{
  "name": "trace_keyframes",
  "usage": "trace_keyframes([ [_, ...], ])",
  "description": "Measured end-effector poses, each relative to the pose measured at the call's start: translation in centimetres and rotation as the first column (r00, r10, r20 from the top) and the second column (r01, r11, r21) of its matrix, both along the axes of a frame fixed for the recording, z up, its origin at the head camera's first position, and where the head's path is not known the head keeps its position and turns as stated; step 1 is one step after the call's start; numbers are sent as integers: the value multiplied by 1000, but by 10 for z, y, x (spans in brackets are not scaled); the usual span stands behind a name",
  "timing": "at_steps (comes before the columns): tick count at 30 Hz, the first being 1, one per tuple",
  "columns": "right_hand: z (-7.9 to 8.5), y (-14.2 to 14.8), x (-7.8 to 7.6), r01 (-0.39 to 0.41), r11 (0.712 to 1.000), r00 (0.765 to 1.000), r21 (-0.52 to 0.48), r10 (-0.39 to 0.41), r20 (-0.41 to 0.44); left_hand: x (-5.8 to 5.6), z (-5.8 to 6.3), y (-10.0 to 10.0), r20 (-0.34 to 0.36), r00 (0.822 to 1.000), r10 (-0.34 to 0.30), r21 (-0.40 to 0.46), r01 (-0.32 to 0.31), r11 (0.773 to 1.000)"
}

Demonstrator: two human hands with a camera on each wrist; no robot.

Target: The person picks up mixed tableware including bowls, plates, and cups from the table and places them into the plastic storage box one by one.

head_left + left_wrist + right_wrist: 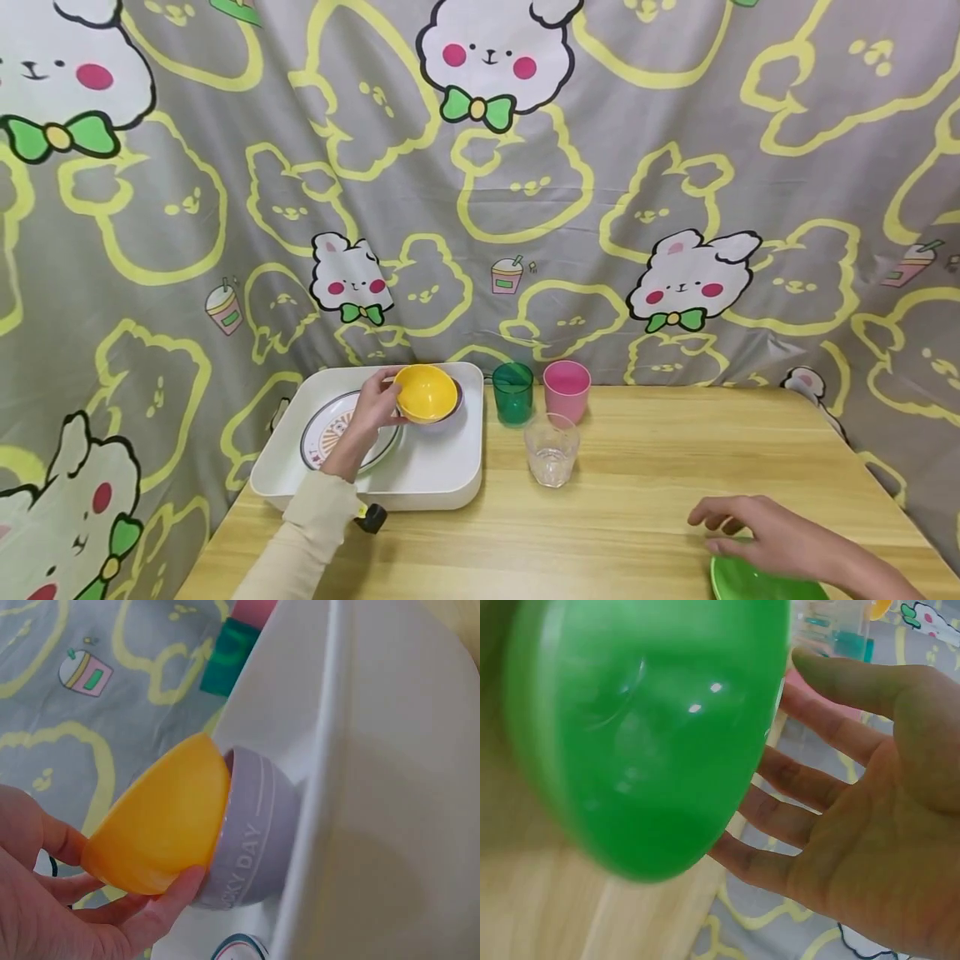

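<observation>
My left hand (377,404) pinches a yellow bowl (426,395) by its rim and side. The bowl is tilted, and the left wrist view has it at the mouth of a lavender bowl (259,832) with raised lettering. That lavender bowl stands in a white tray (450,475), beside a patterned plate (322,425) with a dark rim. Over at the front right, my right hand (783,533) is above a green bowl (757,581). Its fingers are spread and loosely bent right by the green rim, with the thumb apart.
A green cup (513,400), a pink cup (567,396) and a clear glass (552,454) stand just right of the tray on the wooden table (645,467). A patterned curtain (525,200) hangs behind the table's back edge.
</observation>
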State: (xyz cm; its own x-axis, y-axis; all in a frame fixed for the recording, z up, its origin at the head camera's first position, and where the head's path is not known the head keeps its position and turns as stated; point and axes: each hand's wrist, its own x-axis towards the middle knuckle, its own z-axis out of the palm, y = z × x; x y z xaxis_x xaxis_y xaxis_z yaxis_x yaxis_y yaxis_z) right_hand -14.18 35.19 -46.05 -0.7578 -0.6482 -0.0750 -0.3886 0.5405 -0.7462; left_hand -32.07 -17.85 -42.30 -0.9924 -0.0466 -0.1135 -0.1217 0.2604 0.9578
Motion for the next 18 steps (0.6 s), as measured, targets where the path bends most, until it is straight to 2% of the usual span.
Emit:
trace_keyframes([
  [7,-4,16,6,-27,999,999,-29,28,21,-4,-7,-2,20,1000,-6,6,6,1000],
  [12,-6,24,11,-40,999,997,-18,39,-62,-9,-8,-1,7,1000,-21,-11,21,1000],
  [16,-10,24,15,-38,999,990,-22,35,-138,-10,-12,-1,26,999,-25,-21,26,999],
  [18,-12,24,18,-32,999,989,-21,29,-147,-10,-15,-1,39,999,-27,-23,28,999],
])
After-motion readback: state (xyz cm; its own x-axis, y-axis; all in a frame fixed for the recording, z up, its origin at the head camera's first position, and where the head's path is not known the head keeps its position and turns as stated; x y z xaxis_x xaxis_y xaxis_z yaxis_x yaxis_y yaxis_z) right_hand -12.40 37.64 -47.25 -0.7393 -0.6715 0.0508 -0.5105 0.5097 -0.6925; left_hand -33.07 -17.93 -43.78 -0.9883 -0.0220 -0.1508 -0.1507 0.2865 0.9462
